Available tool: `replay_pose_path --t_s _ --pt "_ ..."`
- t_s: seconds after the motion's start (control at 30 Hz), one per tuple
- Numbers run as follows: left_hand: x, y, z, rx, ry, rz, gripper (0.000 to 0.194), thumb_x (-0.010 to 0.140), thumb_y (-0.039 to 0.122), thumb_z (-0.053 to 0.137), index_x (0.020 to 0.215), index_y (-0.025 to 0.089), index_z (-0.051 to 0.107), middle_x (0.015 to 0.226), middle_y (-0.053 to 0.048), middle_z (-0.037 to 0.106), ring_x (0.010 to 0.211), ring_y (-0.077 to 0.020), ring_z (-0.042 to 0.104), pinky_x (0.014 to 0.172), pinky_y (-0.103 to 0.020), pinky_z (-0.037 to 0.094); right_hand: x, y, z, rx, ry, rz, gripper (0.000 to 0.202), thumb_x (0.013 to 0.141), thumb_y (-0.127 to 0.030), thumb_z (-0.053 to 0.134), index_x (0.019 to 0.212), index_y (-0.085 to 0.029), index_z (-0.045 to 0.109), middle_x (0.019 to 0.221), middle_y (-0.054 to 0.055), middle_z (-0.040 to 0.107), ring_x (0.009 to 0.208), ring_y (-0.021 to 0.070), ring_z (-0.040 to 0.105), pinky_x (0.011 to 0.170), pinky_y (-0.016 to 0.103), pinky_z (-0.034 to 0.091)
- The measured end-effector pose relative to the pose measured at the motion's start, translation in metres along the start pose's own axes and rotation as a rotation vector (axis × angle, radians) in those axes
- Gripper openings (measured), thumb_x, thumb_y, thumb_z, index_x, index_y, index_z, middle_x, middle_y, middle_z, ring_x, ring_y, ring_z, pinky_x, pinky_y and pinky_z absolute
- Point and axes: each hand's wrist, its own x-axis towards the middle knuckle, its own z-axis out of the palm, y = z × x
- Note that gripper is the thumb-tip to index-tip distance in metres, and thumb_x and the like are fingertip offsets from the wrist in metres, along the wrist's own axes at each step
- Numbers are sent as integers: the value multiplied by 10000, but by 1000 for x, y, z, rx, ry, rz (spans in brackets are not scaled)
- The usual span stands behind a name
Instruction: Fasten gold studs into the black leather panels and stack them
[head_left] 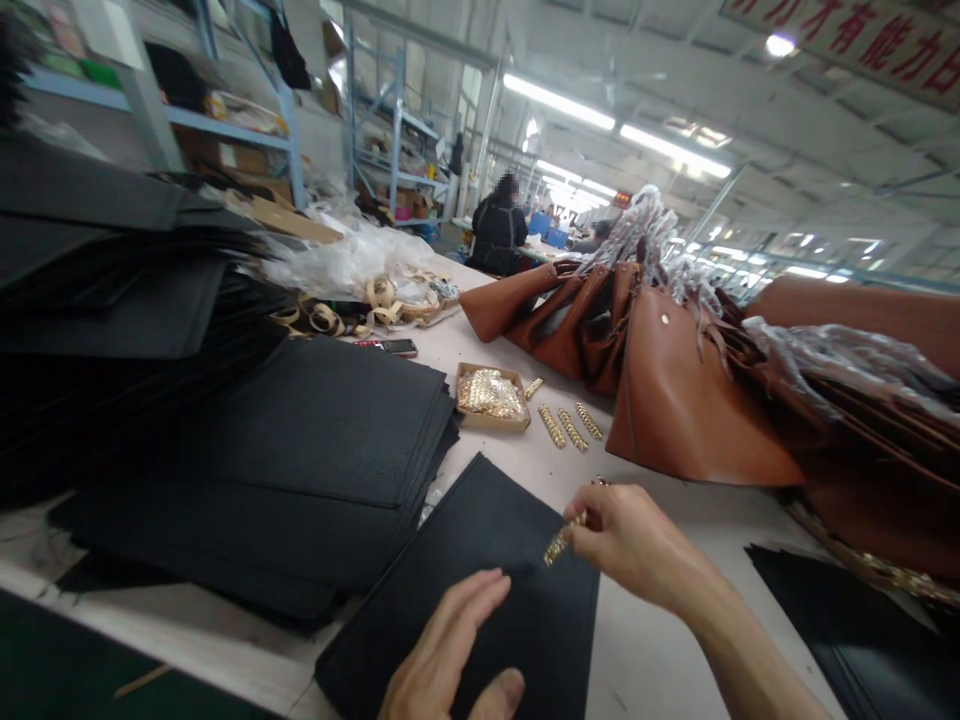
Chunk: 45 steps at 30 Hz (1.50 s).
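Pinched between the thumb and fingers of my right hand (pixel 630 540) is a short gold chain (pixel 559 545), held at one end over a black leather panel (pixel 480 520). My left hand (pixel 450 650) is over the near part of that panel, its fingers stretched out and its thumb apart; nothing is in it. Beyond the panel, a small cardboard box (pixel 493 425) holds a heap of gold chain pieces (pixel 491 392). Several more gold chain strips (pixel 572 430) lie on the white table just right of the box.
Stacked black panels (pixel 337 420) cover the left side. Brown leather bags (pixel 682 390) with plastic-wrapped handles crowd the right, above more black panels (pixel 862 630). A phone (pixel 399 347) and tan strips (pixel 382 300) lie farther back. A person (pixel 499 225) sits in the distance.
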Motion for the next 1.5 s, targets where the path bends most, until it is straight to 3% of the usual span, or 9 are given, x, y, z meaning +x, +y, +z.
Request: replay_pose_path --t_s 0.13,0.2,0.3,0.47,0.6,0.8,0.97,1.3,1.5 --pt "18 18 -1 -63 -103 100 527 922 487 515 1401 270 471 1313 -91 631 1193 -249 604 957 -318 538 -61 -25 2 179 -168 -159 148 754 -139 618 793 -241 718 607 -48 644 532 103 532 469 203 327" --pt "19 34 0 -289 -299 -25 498 946 552 443 1327 246 537 1131 -92 700 1057 -237 660 892 -315 549 -81 -31 11 322 -255 -218 165 764 -105 605 778 -232 710 633 -55 654 550 92 545 478 189 347" --pt "10 54 3 -641 -486 -366 522 968 585 368 1214 176 579 754 -28 652 596 -128 618 562 -215 504 -99 -31 30 511 -276 -233 204 806 -75 579 817 -224 719 711 -49 705 634 97 627 590 187 447" --pt "-12 60 3 -700 -409 -675 451 963 555 430 1041 142 593 626 33 554 428 -50 429 397 -145 286 -114 -20 60 734 -311 -143 234 881 -168 604 1103 -206 666 759 -27 727 698 120 666 666 225 502" --pt "-23 55 -1 -697 -373 -668 396 968 522 442 895 152 563 708 14 593 452 -41 449 420 -156 303 -124 -14 73 686 -256 -139 232 959 -241 540 1159 -206 651 767 -24 702 686 108 638 645 227 488" --pt "-30 51 -6 -748 -416 -692 313 974 446 463 1017 153 562 760 5 609 475 -40 468 419 -160 273 -128 -12 78 563 -199 -255 233 957 -226 568 1145 -277 695 884 -30 725 775 106 645 705 230 486" --pt "-33 48 -7 -776 -429 -720 307 961 460 473 924 161 536 685 25 594 447 -41 443 419 -162 269 -128 -8 83 475 -132 -338 199 957 -255 581 1116 -263 701 824 -11 688 735 115 631 669 246 487" --pt "-48 45 -13 -435 -387 -606 402 1003 475 367 891 161 592 699 12 597 532 -83 495 524 -201 371 -130 -16 108 4 73 -619 204 987 -146 414 969 -172 616 793 52 634 711 185 593 642 326 471" --pt "-61 43 -23 -380 -420 -657 406 992 483 356 824 171 556 695 1 620 510 -84 486 484 -190 343 -129 -19 127 -78 66 -746 141 942 -129 438 842 -191 515 727 46 560 648 190 547 588 318 424"
